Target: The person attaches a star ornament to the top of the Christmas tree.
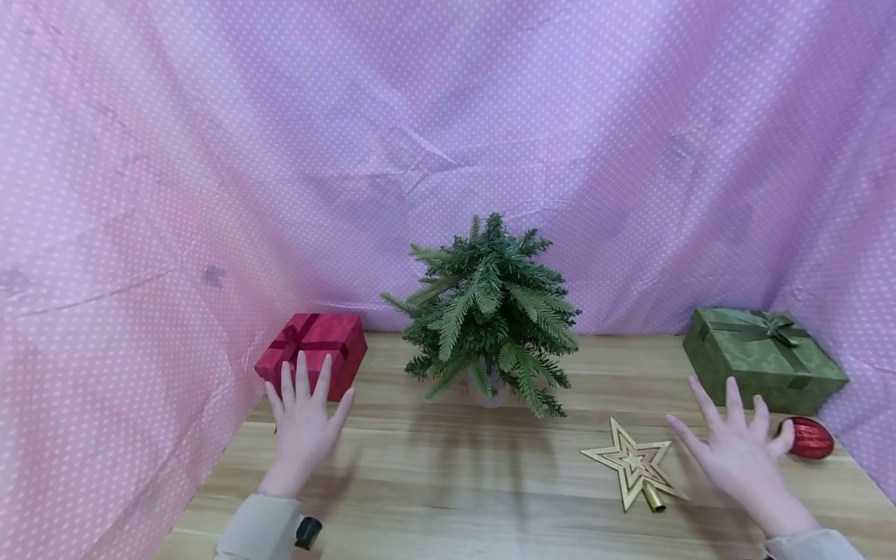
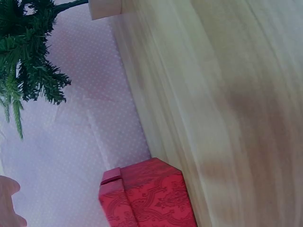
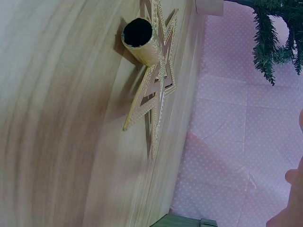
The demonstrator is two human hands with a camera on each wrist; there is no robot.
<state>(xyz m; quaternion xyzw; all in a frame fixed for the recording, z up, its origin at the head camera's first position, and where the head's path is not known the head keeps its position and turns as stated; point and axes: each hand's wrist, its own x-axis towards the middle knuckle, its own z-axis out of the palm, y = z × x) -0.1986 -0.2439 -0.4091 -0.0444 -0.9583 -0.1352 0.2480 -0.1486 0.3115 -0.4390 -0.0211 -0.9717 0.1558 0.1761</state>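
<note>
My left hand (image 1: pixel 304 428) is spread with straight fingers in front of the red gift box (image 1: pixel 334 350), holding nothing; whether the fingertips touch the box I cannot tell. On the other side my right hand (image 1: pixel 743 457) is also spread, with nothing in its grasp. It lies between a gold star tree topper (image 1: pixel 633 463) and a red ornament (image 1: pixel 810 438), its little finger overlapping the ornament's edge in the head view. The topper lies flat, its hollow tube (image 3: pixel 144 43) facing the right wrist camera. Behind the hands, a small artificial Christmas tree (image 1: pixel 490 311) stands upright on a pale base (image 1: pixel 488 391).
A green gift box (image 1: pixel 763 362) with a ribbon bow sits at the back right, behind the right hand. Pink dotted cloth (image 1: pixel 448 140) hangs around the back and sides of the wooden table (image 1: pixel 448 482). A black band (image 1: pixel 308 533) shows at the left wrist.
</note>
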